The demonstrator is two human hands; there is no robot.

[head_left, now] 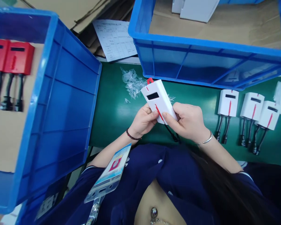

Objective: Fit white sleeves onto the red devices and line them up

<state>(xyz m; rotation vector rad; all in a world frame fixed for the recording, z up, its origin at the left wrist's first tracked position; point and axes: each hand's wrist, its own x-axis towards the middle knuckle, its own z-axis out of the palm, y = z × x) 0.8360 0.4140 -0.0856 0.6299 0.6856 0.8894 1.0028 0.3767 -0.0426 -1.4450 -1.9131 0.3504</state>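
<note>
Both hands hold one white box-shaped device (157,97) with a black window, a red stripe and a red tab at its far end, tilted above the green mat (112,112). My left hand (142,120) grips its near left edge with fingers closed. My right hand (187,120) pinches its near right side, thumb on the front face. Black cables (172,134) hang from the device under my right hand.
Three similar white devices (228,103) (252,106) (269,115) with black cables lie in a row at the right. A blue crate (67,93) at left holds red devices (18,57). Another blue crate (201,62) stands behind. Clear plastic scraps (132,82) and a paper form (114,39) lie further back.
</note>
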